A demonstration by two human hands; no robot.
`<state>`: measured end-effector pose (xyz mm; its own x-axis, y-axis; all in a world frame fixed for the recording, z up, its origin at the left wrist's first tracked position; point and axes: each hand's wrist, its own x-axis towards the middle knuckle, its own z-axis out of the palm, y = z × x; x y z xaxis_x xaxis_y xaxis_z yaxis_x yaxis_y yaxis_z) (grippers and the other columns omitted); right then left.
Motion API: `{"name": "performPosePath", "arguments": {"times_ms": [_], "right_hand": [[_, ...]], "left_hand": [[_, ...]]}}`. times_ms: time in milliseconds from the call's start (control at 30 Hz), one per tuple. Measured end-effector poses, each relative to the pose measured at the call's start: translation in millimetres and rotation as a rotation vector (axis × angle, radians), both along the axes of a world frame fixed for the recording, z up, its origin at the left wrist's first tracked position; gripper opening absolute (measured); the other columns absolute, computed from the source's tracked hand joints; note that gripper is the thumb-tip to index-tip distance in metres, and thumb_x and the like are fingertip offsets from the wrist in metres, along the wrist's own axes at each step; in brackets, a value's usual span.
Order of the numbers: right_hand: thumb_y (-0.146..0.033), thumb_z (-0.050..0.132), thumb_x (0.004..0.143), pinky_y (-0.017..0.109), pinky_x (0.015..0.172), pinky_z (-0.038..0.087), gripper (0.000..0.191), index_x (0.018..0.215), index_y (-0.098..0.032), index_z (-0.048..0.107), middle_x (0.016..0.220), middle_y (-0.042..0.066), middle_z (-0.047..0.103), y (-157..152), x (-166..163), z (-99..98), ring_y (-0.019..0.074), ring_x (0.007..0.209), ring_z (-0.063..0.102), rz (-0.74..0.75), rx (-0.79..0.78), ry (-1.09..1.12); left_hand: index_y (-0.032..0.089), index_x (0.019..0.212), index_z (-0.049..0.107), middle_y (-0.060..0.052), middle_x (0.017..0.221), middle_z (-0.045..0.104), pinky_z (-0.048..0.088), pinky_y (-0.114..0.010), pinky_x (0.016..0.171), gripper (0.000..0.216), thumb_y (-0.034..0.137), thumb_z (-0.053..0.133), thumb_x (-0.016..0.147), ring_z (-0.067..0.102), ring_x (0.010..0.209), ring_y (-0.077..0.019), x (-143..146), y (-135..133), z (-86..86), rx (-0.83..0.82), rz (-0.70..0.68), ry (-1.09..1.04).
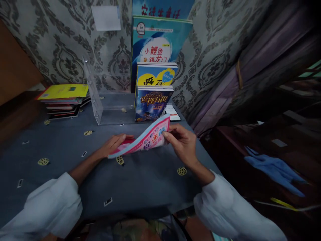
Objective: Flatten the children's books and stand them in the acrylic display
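Booklet [147, 140], pink with a pale blue border and bright lettering, bends in an arc just above the grey-blue tablecloth [140, 184], near the middle of the table and just in front of the upright books. Our right hand [182, 143] pinches its raised right edge between thumb and fingertips, with the other fingers curled close beneath. Our left hand [114, 144] lies low and flat, fingers stretched out and held close together, their tips resting on the booklet's lower left part where it meets the cloth. White sleeves cover both our forearms.

Just behind the booklet, a dark blue storybook [151, 105] stands at the front of a row of upright books, with a yellow-and-blue one [155, 74] and a taller turquoise one [160, 40] behind it. They sit in a clear acrylic stand [96, 97] against the patterned wallpaper. A phone [173, 113] lies beside the row, on its right. Well apart to the left, a stack of books [64, 100] with a yellow cover on top lies flat. Off the table to the right, a blue cloth [273, 169] lies on a dark surface.
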<state>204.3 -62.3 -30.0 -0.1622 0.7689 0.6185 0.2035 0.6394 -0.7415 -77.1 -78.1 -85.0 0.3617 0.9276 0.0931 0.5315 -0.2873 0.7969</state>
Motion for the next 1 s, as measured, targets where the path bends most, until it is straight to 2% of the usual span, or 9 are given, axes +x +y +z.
{"name": "performPosePath", "arguments": {"times_ms": [67, 133, 233, 333, 467, 567, 667, 833, 1000], "right_hand": [[-0.05, 0.074, 0.086, 0.022, 0.044, 0.045, 0.032, 0.077, -0.021, 0.064, 0.059, -0.006, 0.06, 13.7, -0.1, -5.1, 0.0091, 0.045, 0.052, 0.002, -0.105, 0.101], [-0.049, 0.077, 0.083, 0.021, 0.044, 0.045, 0.033, 0.076, -0.021, 0.06, 0.059, -0.007, 0.057, 24.0, 1.2, -7.9, 0.0085, 0.045, 0.05, -0.011, -0.144, 0.176], [-0.047, 0.079, 0.081, 0.023, 0.05, 0.05, 0.033, 0.081, -0.023, 0.057, 0.071, -0.004, 0.065, 31.8, 2.2, -13.7, 0.0092, 0.053, 0.054, 0.01, -0.143, 0.22], [-0.045, 0.076, 0.084, 0.028, 0.061, 0.056, 0.028, 0.09, -0.023, 0.059, 0.083, -0.001, 0.069, 31.5, 1.9, -24.1, 0.0124, 0.064, 0.061, 0.063, -0.174, 0.191], [-0.044, 0.074, 0.086, 0.031, 0.061, 0.057, 0.026, 0.091, -0.023, 0.06, 0.078, -0.001, 0.068, 26.6, 3.3, -33.0, 0.0151, 0.066, 0.063, 0.059, -0.202, 0.168], [-0.046, 0.074, 0.085, 0.028, 0.055, 0.055, 0.027, 0.088, -0.023, 0.06, 0.072, -0.002, 0.066, 24.4, 4.9, -31.3, 0.0148, 0.061, 0.061, 0.069, -0.218, 0.162], [-0.046, 0.075, 0.084, 0.028, 0.055, 0.055, 0.027, 0.088, -0.023, 0.06, 0.071, -0.002, 0.066, 22.1, 5.2, -26.4, 0.0135, 0.057, 0.06, 0.102, -0.256, 0.177], [-0.049, 0.076, 0.083, 0.033, 0.065, 0.06, 0.031, 0.087, -0.023, 0.06, 0.081, 0.001, 0.073, 14.9, 7.6, -24.9, 0.0163, 0.067, 0.067, 0.155, -0.341, 0.191], [-0.058, 0.073, 0.081, 0.027, 0.05, 0.053, 0.04, 0.085, -0.021, 0.057, 0.069, 0.0, 0.07, 14.5, 15.7, -50.2, 0.017, 0.058, 0.066, 0.149, -0.518, 0.005]], "left_hand": [[0.017, 0.118, 0.073, -0.007, 0.117, 0.075, 0.046, -0.043, 0.11, 0.073, 0.067, 0.024, 0.099, 0.064, 0.119, -0.0295, -0.9, 1.4, -4.7, -0.02, 0.023, -0.073], [0.017, 0.123, 0.07, -0.007, 0.119, 0.074, 0.046, -0.044, 0.111, 0.073, 0.067, 0.022, 0.1, 0.062, 0.122, -0.0292, -0.9, 3.6, -7.6, -0.043, 0.023, -0.149], [0.017, 0.13, 0.066, -0.008, 0.127, 0.071, 0.044, -0.042, 0.111, 0.067, 0.066, 0.033, 0.099, 0.06, 0.125, -0.0285, 0.6, 5.7, -6.8, -0.033, -0.003, -0.199], [0.017, 0.126, 0.067, -0.007, 0.128, 0.07, 0.045, -0.041, 0.109, 0.063, 0.066, 0.042, 0.096, 0.062, 0.121, -0.0282, 1.9, 4.5, -2.3, -0.029, -0.027, -0.187], [0.017, 0.11, 0.072, -0.006, 0.11, 0.075, 0.048, -0.039, 0.104, 0.061, 0.066, 0.038, 0.097, 0.066, 0.104, -0.0244, 2.9, 0.6, 2.8, -0.048, -0.044, -0.196], [0.016, 0.085, 0.071, -0.004, 0.082, 0.071, 0.055, -0.032, 0.082, 0.065, 0.071, 0.038, 0.095, 0.063, 0.078, -0.0188, 2.5, -0.9, 3.5, -0.093, -0.055, -0.181], [0.015, 0.074, 0.066, -0.002, 0.068, 0.064, 0.051, -0.024, 0.059, 0.067, 0.077, 0.044, 0.09, 0.055, 0.059, -0.0129, 0.2, -1.4, 2.4, -0.211, -0.098, -0.216], [0.013, 0.082, 0.069, -0.007, 0.076, 0.073, 0.047, -0.02, 0.048, 0.067, 0.078, 0.053, 0.085, 0.059, 0.055, -0.011, -5.9, -3.9, 1.9, -0.506, -0.248, -0.336], [0.011, 0.081, 0.072, -0.011, 0.071, 0.075, 0.043, -0.018, 0.042, 0.067, 0.075, 0.053, 0.088, 0.066, 0.055, -0.0136, -9.1, -5.4, 6.4, -0.711, -0.415, -0.273]]}}
